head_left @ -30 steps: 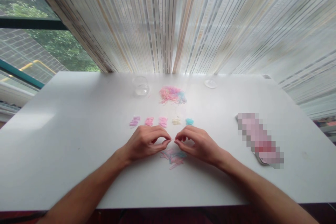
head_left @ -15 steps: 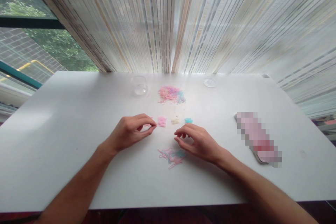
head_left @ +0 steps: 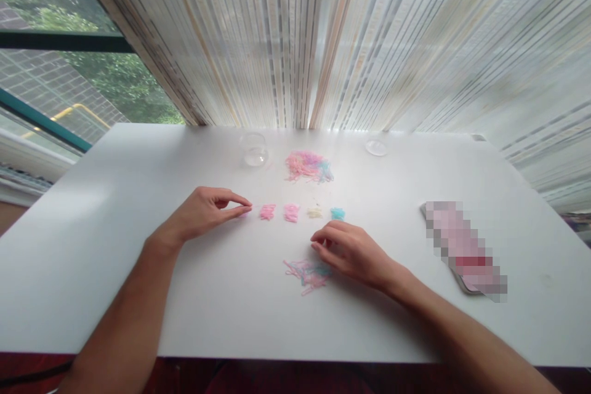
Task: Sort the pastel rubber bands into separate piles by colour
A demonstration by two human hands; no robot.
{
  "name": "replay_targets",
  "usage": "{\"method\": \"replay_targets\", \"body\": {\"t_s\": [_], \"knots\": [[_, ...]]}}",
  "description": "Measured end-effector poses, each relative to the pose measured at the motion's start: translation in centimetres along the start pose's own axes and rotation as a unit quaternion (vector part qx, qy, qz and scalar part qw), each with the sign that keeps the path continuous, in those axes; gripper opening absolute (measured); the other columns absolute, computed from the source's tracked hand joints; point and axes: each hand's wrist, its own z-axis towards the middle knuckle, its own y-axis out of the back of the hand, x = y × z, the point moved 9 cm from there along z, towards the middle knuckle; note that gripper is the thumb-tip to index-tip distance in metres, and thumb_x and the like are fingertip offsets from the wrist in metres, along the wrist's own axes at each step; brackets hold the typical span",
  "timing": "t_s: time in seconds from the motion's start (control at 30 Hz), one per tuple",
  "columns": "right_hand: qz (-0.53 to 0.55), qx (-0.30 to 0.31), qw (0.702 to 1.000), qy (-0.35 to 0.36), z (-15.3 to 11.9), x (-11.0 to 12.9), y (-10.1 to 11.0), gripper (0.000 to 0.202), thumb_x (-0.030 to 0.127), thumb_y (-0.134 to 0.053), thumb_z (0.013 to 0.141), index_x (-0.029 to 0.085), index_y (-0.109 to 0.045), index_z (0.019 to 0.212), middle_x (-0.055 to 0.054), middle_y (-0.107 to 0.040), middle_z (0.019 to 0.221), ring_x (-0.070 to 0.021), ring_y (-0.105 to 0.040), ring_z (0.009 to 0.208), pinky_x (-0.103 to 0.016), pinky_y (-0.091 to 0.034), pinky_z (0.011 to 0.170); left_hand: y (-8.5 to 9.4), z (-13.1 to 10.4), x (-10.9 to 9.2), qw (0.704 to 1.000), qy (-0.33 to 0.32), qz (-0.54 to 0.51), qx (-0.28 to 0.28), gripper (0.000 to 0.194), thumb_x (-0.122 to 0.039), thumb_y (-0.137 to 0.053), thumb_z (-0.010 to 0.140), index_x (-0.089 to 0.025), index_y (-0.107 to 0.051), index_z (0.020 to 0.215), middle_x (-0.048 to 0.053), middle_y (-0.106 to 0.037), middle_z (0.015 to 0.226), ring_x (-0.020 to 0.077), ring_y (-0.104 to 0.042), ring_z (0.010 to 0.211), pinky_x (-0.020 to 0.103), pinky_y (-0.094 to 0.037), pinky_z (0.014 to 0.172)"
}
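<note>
A white counter (head_left: 115, 271) carries small pastel bands sorted into little heaps. Taking the big mixed heap (head_left: 308, 166) of pink, blue and purple bands at the far middle as landmark: just nearer than it runs a row of four visible sorted heaps, two pink heaps (head_left: 279, 212), one pale yellow heap (head_left: 315, 213) and one blue heap (head_left: 337, 213). A possible fifth at the row's left end sits under the left hand's fingertips and cannot be made out.

The left hand (head_left: 203, 215) lies left of the row and nearer than the big mixed heap, thumb and forefinger pinched together at the row's left end; whether a band sits between them cannot be told. The right hand (head_left: 353, 249) rests nearer still, fingers curled loosely, fingertips beside a small mixed heap (head_left: 307, 274), gripping nothing visible.

Left of the big mixed heap stands one clear glass bowl (head_left: 255, 149), apparently holding nothing. To the right of the big mixed heap lies one clear round lid (head_left: 376, 147). Far right and nearer lies one pink blurred-out flat object (head_left: 464, 246)
</note>
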Motion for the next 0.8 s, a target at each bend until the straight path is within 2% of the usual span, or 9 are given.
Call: {"method": "replay_targets", "body": {"t_s": [0.3,0.5,0.7,0.8], "knots": [[0.003,0.016,1.0,0.001,-0.1,0.0,-0.3,0.015,0.022,-0.053,0.1,0.018,-0.067,0.096,-0.004,-0.065,0.081,-0.0153,-0.058,0.071,-0.027,-0.046,0.065,-2.5,-0.1,-0.4,0.998,-0.006,-0.028,0.051,0.029,-0.045,-0.07,0.083,-0.019,-0.083,0.09,0.001,-0.063,0.063,0.0106,-0.045,0.057,0.02,-0.035,0.051],[0.006,0.011,1.0,0.006,-0.1,0.2,-0.2,0.015,0.021,-0.053,0.1,0.018,-0.067,0.094,-0.004,-0.065,0.08,-0.0153,-0.058,0.071,-0.026,-0.045,0.065,-2.5,-0.1,-0.7,0.998,-0.005,-0.027,0.051,0.031,-0.046,-0.069,0.083,-0.018,-0.082,0.088,0.0,-0.061,0.061,0.0102,-0.043,0.056,0.02,-0.033,0.05],[0.003,0.008,1.0,0.008,0.0,0.2,-0.1,0.016,0.022,-0.053,0.099,0.018,-0.067,0.093,-0.004,-0.065,0.079,-0.0154,-0.058,0.071,-0.026,-0.045,0.065,-2.8,-0.3,-0.5,0.998,0.007,-0.014,0.062,0.036,-0.051,-0.069,0.083,-0.018,-0.082,0.091,0.002,-0.065,0.065,0.0113,-0.048,0.057,0.02,-0.036,0.051],[0.004,0.012,1.0,0.007,0.0,0.3,-0.1,0.016,0.022,-0.052,0.1,0.018,-0.067,0.093,-0.004,-0.065,0.079,-0.0153,-0.058,0.071,-0.026,-0.045,0.065,-2.8,-0.3,-0.4,0.998,0.01,-0.001,0.06,0.038,-0.054,-0.07,0.082,-0.019,-0.082,0.092,-0.001,-0.06,0.06,0.0104,-0.046,0.055,0.019,-0.035,0.05]]}}
